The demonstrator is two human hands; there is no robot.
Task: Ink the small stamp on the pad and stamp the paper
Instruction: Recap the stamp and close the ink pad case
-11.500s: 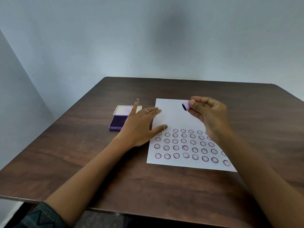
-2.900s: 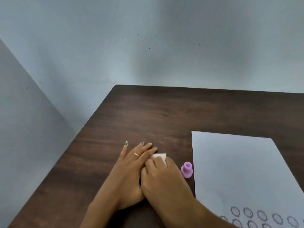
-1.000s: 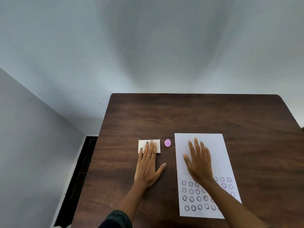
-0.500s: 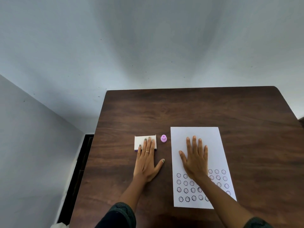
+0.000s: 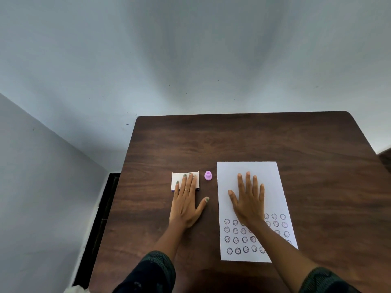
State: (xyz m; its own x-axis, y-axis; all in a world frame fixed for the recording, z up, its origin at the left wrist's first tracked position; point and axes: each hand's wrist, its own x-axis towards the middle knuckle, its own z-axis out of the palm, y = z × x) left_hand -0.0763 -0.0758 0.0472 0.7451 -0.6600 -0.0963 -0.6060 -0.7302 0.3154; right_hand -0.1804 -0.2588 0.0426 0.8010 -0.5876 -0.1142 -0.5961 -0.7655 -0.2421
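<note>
Head view, sole camera, looking down on a dark wooden table set against a pale wall.

Item: ink pad. White closed case with a purple base edge showing along its near side; lies on the table left of centre. Lid down, ink surface not visible.

Item: small stamp. Lilac plastic, knob-shaped, standing upright on the bare table between the ink pad and the paper, just beside each, touching neither. No hand on it.

Item: paper. White sheet, lying flat right of centre, long side running away from the person. Far half blank; near half carries rows of round purple impressions with scalloped edges, some hidden under the right forearm.

Item: left hand. Flat, palm down, fingers stretched and close together, thumb spread toward the paper. Fingertips rest on the ink pad lid; palm lies on the table nearer the person. A thin ring on one finger; nails painted greenish. Holds nothing.

Item: right hand. Flat, palm down on the blank middle of the paper, fingers slightly spread, wrist over the upper rows of impressions. Holds nothing.

Item: sleeves. Dark patterned fabric, at both forearms near the lower edge.
</note>
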